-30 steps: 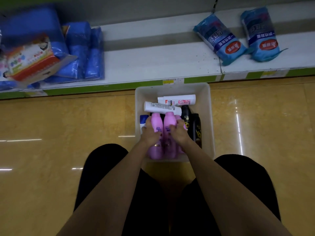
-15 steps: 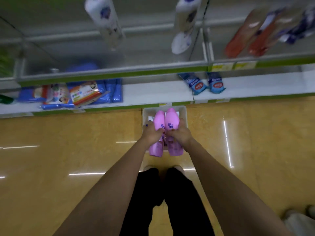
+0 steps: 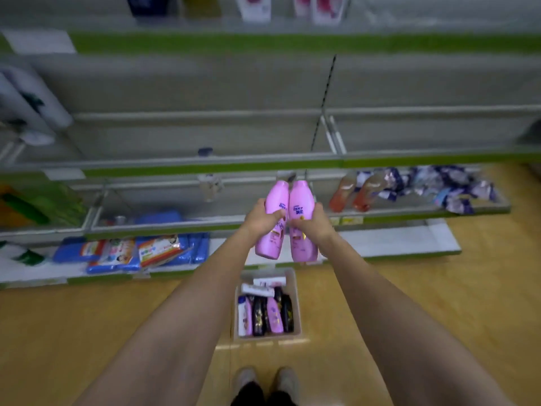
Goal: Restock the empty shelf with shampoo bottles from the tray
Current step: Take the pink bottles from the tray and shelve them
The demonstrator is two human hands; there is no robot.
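Each hand grips one pink bottle, left hand (image 3: 261, 218) and right hand (image 3: 314, 222) side by side; the tray (image 3: 296, 300) sits below them.

The left hand (image 3: 261, 217) grips one pink bottle (image 3: 273, 221) and the right hand (image 3: 314, 222) grips another pink bottle (image 3: 303, 227), side by side before the shelf (image 3: 205, 136); below, the tray (image 3: 295, 291) on the floor (image 3: 87, 332) holds more bottles; blue packs (image 3: 187, 244) lie on the lowest shelf.
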